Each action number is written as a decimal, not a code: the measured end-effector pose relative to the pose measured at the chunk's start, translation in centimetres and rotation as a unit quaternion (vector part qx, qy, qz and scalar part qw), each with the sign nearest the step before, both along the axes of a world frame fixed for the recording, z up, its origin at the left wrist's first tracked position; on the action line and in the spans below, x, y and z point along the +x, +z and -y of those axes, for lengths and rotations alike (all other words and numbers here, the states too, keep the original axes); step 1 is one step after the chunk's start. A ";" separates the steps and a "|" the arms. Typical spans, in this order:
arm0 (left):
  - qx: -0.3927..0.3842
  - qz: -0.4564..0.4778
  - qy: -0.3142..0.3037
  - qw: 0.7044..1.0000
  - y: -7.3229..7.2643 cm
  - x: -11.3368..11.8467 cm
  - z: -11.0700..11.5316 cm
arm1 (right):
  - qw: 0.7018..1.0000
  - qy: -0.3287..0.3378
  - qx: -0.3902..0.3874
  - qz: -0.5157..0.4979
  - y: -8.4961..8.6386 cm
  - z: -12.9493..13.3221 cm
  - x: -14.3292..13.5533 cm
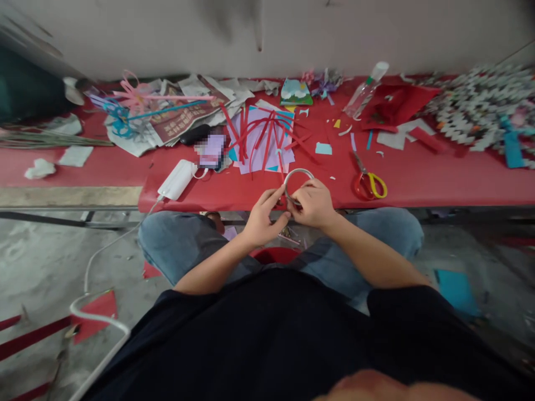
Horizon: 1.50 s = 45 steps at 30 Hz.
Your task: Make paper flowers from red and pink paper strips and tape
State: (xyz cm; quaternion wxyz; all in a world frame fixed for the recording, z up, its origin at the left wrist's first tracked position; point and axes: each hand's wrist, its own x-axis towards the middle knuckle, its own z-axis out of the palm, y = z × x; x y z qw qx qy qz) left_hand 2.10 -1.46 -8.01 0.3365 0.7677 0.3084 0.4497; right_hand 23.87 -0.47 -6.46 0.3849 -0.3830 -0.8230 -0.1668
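A thin pale ring [298, 171], which looks like a roll of tape, stands over the front edge of the red-covered table. My right hand [312, 205] grips its lower right side with curled fingers. Against its left side rest the straight fingertips of my left hand [267, 218], whose thumb is spread apart and points toward the right fingers. Just beyond the ring, narrow red paper strips [267, 133] lie fanned over lilac paper sheets [254, 159]. Scissors [370, 182] with a red and a yellow handle lie to the right of my hands.
A white power bank [178, 179] with a cable trailing to the floor lies left, near a phone [213, 150]. Behind are newspaper [175, 120], a clear bottle [365, 92] and a folded-paper pile [472, 106]. A red bucket [273, 255] sits between my knees.
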 end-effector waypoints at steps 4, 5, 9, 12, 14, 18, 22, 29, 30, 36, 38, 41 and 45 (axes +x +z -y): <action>-0.024 0.043 -0.001 0.999 0.2 -0.3 0.1 | 0.999 -0.006 -0.041 -0.013 -0.4 -0.1 0.0; -0.032 0.053 -0.004 0.998 0.3 -0.4 0.1 | 0.998 -0.011 -0.052 -0.020 -0.4 -0.2 0.1; -0.040 0.073 -0.005 0.997 0.5 -0.3 0.2 | 0.999 -0.011 -0.040 -0.033 -0.4 -0.3 0.5; -0.011 0.077 0.018 0.997 0.1 -0.1 0.3 | 0.997 -0.017 -0.061 -0.041 -0.3 -0.3 0.7; -0.006 0.087 0.040 0.995 -0.4 0.0 0.3 | 0.995 -0.025 -0.083 -0.047 -0.2 -0.3 0.7; -0.007 0.077 0.066 0.995 -1.1 -0.1 0.0 | 0.997 -0.010 -0.071 -0.041 -0.2 -0.2 0.8; 0.007 0.028 0.040 0.999 -1.4 -0.1 -0.3 | 0.997 0.006 -0.064 -0.036 -0.3 -0.2 0.9; 0.034 0.004 0.059 0.998 -1.2 -0.1 -0.1 | 0.999 0.003 -0.049 -0.018 -0.5 -0.7 1.0; 0.031 0.008 0.062 0.998 -1.0 0.0 -0.1 | 0.999 0.004 -0.051 -0.013 -0.5 -0.7 1.0; 0.014 0.040 0.088 0.995 -0.3 0.3 -0.3 | 0.993 0.018 -0.119 -0.013 -0.6 -0.4 0.6; 0.009 0.045 0.098 0.994 -0.2 0.3 -0.5 | 0.992 0.026 -0.126 -0.015 -0.6 -0.3 0.4; -0.017 0.055 0.105 0.993 -0.1 0.3 -0.6 | 0.988 0.036 -0.151 -0.021 -0.6 -0.3 0.2; -0.099 0.077 0.100 0.987 -0.1 0.5 -0.5 | 0.987 0.052 -0.141 -0.065 -1.0 -0.2 -0.4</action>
